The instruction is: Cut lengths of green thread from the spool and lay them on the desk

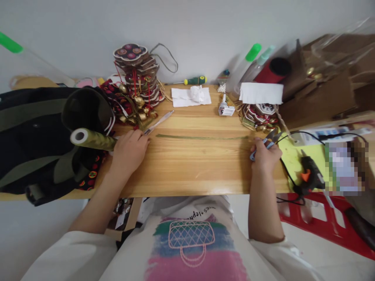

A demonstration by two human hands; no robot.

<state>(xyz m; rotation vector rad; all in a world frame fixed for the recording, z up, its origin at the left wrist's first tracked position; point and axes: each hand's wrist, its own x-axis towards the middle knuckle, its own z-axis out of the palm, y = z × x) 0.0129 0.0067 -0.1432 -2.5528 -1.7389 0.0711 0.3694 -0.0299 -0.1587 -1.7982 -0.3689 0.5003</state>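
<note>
My right hand (265, 156) is closed around scissors with light blue handles (270, 144), their blades pointing up to the right. A thin bundle of green cord (202, 137) lies stretched across the wooden table (199, 171) between my hands; its right end reaches the fingers of my right hand. My left hand (131, 150) rests at the left with curled fingers, and what they hold, if anything, is hidden. Beside it lies a roll of olive-green cord (95, 139). A clear pen (159, 121) lies just past my left fingertips.
Stacked patterned ornaments with bells (140, 78) stand at back left, near a dark bag (35, 136). Behind are a screwdriver (195, 80) and tissue (190, 97). More ornaments (260, 115), a glue gun (312, 171) with its cable and cardboard boxes (319, 93) occupy the right.
</note>
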